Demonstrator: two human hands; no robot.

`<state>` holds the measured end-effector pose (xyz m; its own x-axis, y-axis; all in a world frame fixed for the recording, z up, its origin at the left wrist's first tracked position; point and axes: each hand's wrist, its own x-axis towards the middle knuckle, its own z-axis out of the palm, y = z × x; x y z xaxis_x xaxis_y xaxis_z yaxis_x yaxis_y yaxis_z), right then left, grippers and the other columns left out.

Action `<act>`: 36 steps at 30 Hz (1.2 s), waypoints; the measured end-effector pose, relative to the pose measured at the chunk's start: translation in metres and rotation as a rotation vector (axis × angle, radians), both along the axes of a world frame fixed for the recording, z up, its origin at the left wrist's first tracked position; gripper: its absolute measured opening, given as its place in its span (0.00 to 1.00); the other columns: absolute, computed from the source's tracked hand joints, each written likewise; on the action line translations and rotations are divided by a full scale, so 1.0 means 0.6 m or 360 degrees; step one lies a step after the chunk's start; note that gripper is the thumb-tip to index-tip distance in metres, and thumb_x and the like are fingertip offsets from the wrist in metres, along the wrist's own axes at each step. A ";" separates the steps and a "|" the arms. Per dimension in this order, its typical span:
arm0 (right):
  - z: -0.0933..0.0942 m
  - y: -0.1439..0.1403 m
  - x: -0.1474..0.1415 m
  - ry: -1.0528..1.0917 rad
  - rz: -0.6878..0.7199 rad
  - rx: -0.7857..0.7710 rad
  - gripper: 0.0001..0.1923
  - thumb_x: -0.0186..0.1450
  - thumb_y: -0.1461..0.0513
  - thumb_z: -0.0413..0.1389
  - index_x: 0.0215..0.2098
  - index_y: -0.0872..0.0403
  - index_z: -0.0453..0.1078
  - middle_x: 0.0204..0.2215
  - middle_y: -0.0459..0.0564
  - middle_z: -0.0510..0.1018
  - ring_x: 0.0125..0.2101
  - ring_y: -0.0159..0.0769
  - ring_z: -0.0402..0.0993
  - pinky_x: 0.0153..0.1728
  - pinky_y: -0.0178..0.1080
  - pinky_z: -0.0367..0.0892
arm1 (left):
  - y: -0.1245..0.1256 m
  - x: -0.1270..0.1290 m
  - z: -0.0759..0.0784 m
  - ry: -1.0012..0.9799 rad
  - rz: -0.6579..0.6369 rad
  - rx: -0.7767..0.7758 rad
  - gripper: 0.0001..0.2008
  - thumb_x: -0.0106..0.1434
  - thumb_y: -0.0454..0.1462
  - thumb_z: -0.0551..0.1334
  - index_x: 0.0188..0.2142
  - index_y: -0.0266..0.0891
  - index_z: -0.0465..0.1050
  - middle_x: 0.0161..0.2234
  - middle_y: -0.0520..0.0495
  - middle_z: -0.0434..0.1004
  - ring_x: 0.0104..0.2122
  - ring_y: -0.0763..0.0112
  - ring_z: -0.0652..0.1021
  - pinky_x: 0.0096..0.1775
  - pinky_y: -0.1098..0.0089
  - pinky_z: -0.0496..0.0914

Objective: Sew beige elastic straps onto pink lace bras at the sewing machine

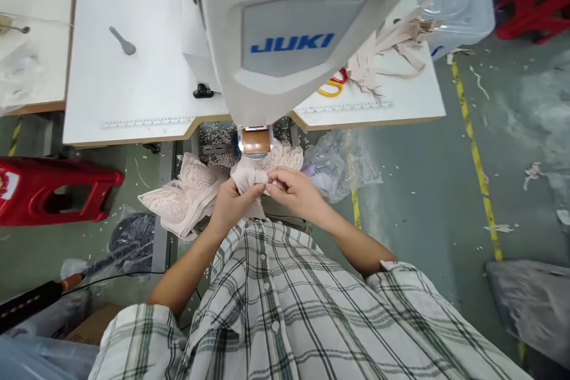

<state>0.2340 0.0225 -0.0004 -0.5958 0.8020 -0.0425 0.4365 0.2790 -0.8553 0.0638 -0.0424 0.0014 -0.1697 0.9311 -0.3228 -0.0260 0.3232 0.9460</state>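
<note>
In the head view, the thing in work is a piece of smooth, pale pink soft fabric (250,177), held just in front of the rounded metal end piece with a brown face (257,141) at the tip of the white JUKI machine head (307,71). To handle it well, the cloth probably wants to be smoothed between the two grips, its edges lined up by feel and the tension kept light, since thin, stretchy-looking material would likely pucker or skew if pulled. It also seems wise to keep the loose folds from catching in the pale pink lace pieces around it: one pile with pointed corners (189,193) lies beside the left wrist, and more scalloped lace (287,155) lies behind the right fingers.

The left hand (232,208) comes in from below, its thumb reaching across toward the right hand and its fingers closed on the bunched cloth (their tips are partly hidden by the folds, so their exact placement is unclear). The right hand (291,189) approaches from the other side with fingers curled, thumb and forefinger pinching the cloth's end. The fingertips of both hands nearly meet. Both forearms angle inward from the rolled sleeves of the white-and-green checked shirt (276,285), the elbows bent and spread apart.
</note>
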 end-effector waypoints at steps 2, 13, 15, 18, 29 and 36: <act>0.002 0.004 0.003 0.0034 -0.0035 -0.0042 0.06 0.67 0.60 0.55 0.34 0.53 0.73 0.28 0.44 0.72 0.30 0.30 0.67 0.31 0.34 0.59 | 0.003 -0.001 0.005 0.0045 0.0035 -0.0011 0.13 0.58 0.45 0.70 0.31 0.35 0.78 0.28 0.50 0.78 0.29 0.72 0.73 0.33 0.72 0.68; 0.018 0.032 0.033 0.0115 -0.0135 -0.0031 0.04 0.64 0.62 0.57 0.39 0.51 0.68 0.27 0.39 0.73 0.21 0.24 0.58 0.26 0.32 0.56 | 0.029 -0.018 0.030 0.0368 -0.0257 0.0107 0.12 0.61 0.45 0.67 0.32 0.37 0.76 0.27 0.51 0.75 0.29 0.70 0.72 0.33 0.72 0.68; 0.023 0.033 0.035 0.0076 -0.0088 0.0016 0.04 0.65 0.63 0.57 0.37 0.51 0.64 0.23 0.37 0.67 0.20 0.24 0.57 0.26 0.32 0.54 | 0.031 -0.017 0.037 0.0442 -0.0282 0.0142 0.11 0.60 0.44 0.67 0.32 0.37 0.76 0.27 0.51 0.76 0.29 0.69 0.72 0.33 0.71 0.69; 0.029 0.035 0.038 0.0037 -0.0003 0.0083 0.05 0.65 0.63 0.55 0.36 0.50 0.62 0.21 0.36 0.62 0.20 0.25 0.57 0.27 0.32 0.53 | 0.030 -0.013 0.048 0.0538 -0.0336 0.0175 0.10 0.61 0.43 0.66 0.32 0.37 0.77 0.28 0.50 0.76 0.30 0.68 0.73 0.34 0.70 0.69; 0.033 0.042 0.047 -0.0028 0.0193 0.0181 0.03 0.67 0.64 0.52 0.38 0.51 0.62 0.25 0.39 0.66 0.23 0.28 0.60 0.29 0.33 0.53 | 0.036 0.001 0.055 0.0666 -0.0398 0.0137 0.10 0.63 0.42 0.65 0.32 0.37 0.78 0.26 0.51 0.77 0.28 0.69 0.73 0.31 0.71 0.68; 0.035 0.068 0.054 0.0040 0.0198 -0.0119 0.09 0.65 0.59 0.58 0.42 0.53 0.72 0.32 0.44 0.79 0.33 0.31 0.72 0.35 0.34 0.58 | 0.044 0.001 0.047 0.0617 -0.0317 0.0119 0.11 0.60 0.43 0.70 0.29 0.36 0.79 0.25 0.51 0.77 0.27 0.71 0.73 0.29 0.73 0.67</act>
<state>0.2663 0.0634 0.0208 -0.6921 0.7170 -0.0829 0.3806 0.2649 -0.8860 0.0646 -0.0160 0.0297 -0.0796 0.9764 -0.2010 0.3915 0.2160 0.8945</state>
